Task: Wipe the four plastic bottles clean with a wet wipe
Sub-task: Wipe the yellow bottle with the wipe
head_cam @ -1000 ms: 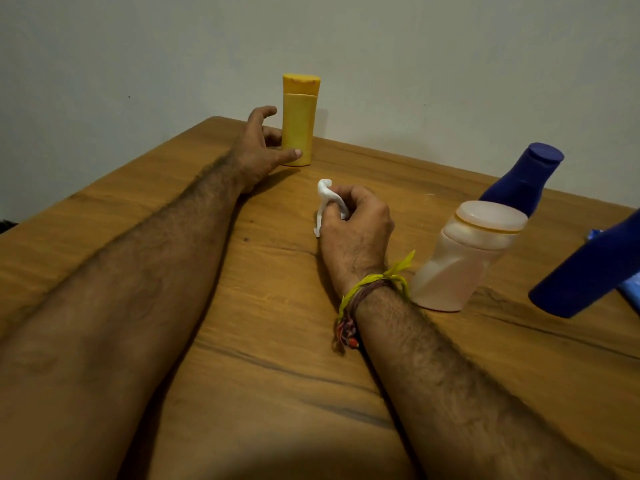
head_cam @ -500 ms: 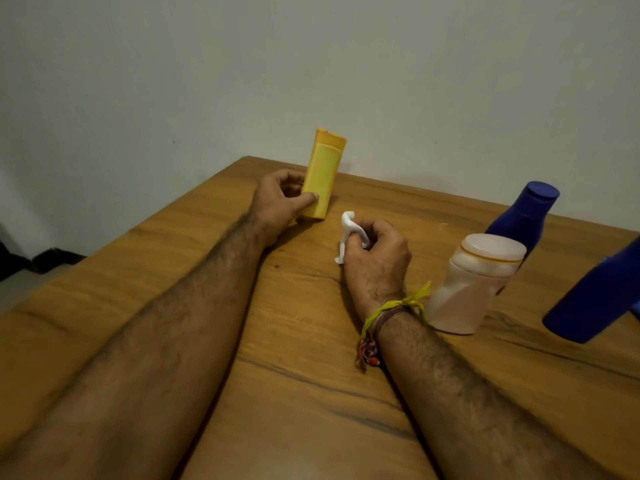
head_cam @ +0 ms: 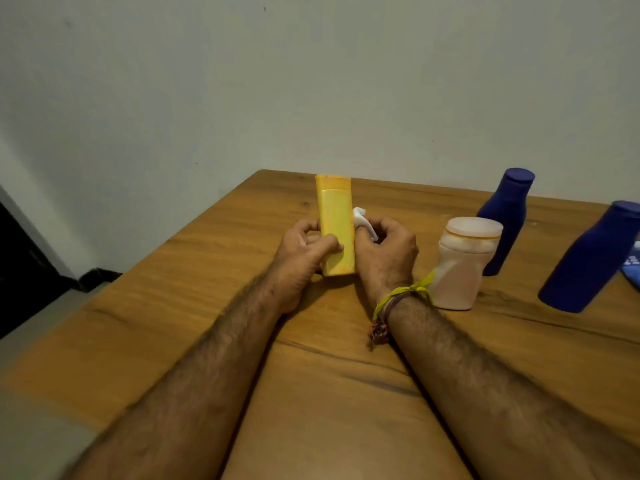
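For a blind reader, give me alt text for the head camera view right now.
The left hand grips an upright yellow bottle while the right hand holds a white wet wipe against its side. On the wooden table to the right stand a translucent bottle and two blue bottles.

The bench [head_cam: 346,393] is grained wood with a dull sheen; the yellow bottle [head_cam: 335,216] is smooth, matt plastic.
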